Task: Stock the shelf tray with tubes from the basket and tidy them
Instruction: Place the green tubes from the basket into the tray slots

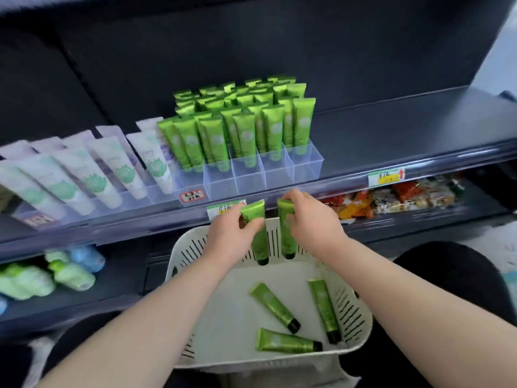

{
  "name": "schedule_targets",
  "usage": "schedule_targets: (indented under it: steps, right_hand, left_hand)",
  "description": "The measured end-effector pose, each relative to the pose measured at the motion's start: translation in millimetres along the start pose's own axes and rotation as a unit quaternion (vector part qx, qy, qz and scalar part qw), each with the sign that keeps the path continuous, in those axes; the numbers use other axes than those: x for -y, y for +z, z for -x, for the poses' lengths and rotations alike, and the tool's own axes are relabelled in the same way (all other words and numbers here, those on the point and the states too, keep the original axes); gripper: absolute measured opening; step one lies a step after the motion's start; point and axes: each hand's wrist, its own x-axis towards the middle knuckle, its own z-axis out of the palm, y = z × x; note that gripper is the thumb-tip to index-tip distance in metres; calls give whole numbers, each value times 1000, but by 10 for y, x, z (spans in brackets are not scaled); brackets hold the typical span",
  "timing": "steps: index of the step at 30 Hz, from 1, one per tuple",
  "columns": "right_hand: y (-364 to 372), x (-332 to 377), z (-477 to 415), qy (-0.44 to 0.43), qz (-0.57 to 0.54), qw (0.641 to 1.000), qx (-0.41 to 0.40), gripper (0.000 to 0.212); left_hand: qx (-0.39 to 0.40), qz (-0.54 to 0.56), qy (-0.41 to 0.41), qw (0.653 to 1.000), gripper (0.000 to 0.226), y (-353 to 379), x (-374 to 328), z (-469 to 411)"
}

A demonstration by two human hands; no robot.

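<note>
1. Basket sits closest, below the shelf edge. Three loose tubes lie flat on its floor, apart from one another.
2. Over its far rim, the left hand has its fingers wrapped round the left tube, cap down. The right hand clasps the right tube the same way, fingers curled over its crimped top. The two tubes hang just beside each other.
3. The clear shelf tray stands above. Stocked tubes fill its back rows upright, and its front cells look empty, though blur and clear plastic make that uncertain.
4. Likely trouble:
   - With a tube in each hand, neither hand is free to steady the row, so a nudge could tip the stocked tubes like dominoes.
   - The cells look narrow, so a tube lowered at a slant could catch a divider and shift the tray toward the shelf lip.
   - A loose grip during the lift would drop a tube past the basket.
</note>
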Motion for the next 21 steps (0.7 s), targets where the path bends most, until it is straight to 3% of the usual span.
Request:
schedule_targets:
  steps: [7, 13, 17, 21]
  right_hand:
    - [-784, 147, -183, -36, 27, 989, -142, 35]
    - [-1170, 110, -561, -58, 19, 969, -238, 31]
    - [-1148, 29, -848, -57, 24, 965, -255, 31]
    - [-988, -112, -1059, -46, 45, 975, -212, 35]
  left_hand:
    - [-102, -1, 67, 993, 32, -502, -883, -187]
    - [-131, -5, 102, 986, 31, -654, -1327, -505]
    - [-128, -7, 95, 987, 27, -598, -1440, -714]
    - [-113, -19, 89, 989, 26, -485, -1456, -912]
